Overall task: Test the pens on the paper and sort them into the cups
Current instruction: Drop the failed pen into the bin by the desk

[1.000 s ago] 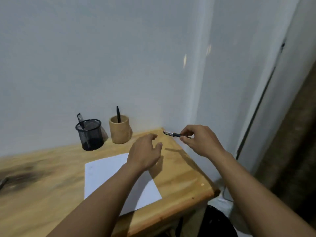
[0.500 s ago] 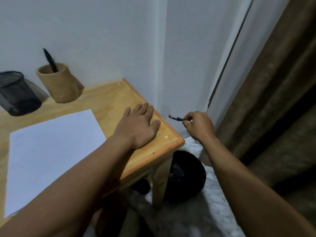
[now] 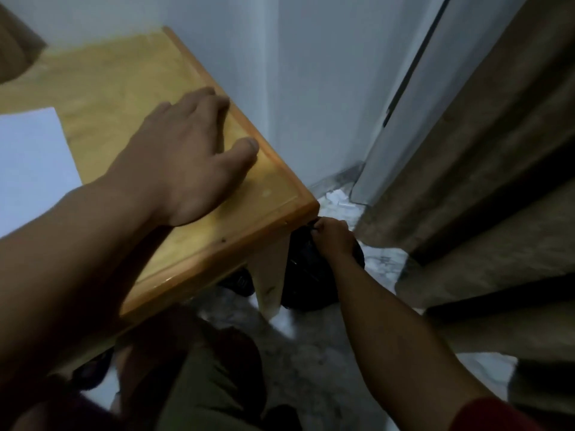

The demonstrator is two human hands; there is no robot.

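My left hand [image 3: 186,157] lies flat, fingers spread, on the wooden table [image 3: 124,76] near its right front corner. My right hand [image 3: 333,237] is low beside the table, below the corner, fingers pinched over a black bin [image 3: 308,281]. A dark stub of the pen [image 3: 312,224] shows at its fingertips; the rest is hidden against the bin. The white paper [image 3: 28,157] lies at the left edge of view. A blurred part of the wooden cup [image 3: 12,48] shows at top left. The mesh cup is out of view.
A table leg [image 3: 270,275] stands just left of the bin. A white wall corner runs behind the table, and a brown curtain [image 3: 482,181] hangs at the right. Marbled floor and my knees fill the bottom of the view.
The view swung right and down. My right hand dropped with the pen from table height to below the corner, over the black bin. My left hand stayed flat on the table.
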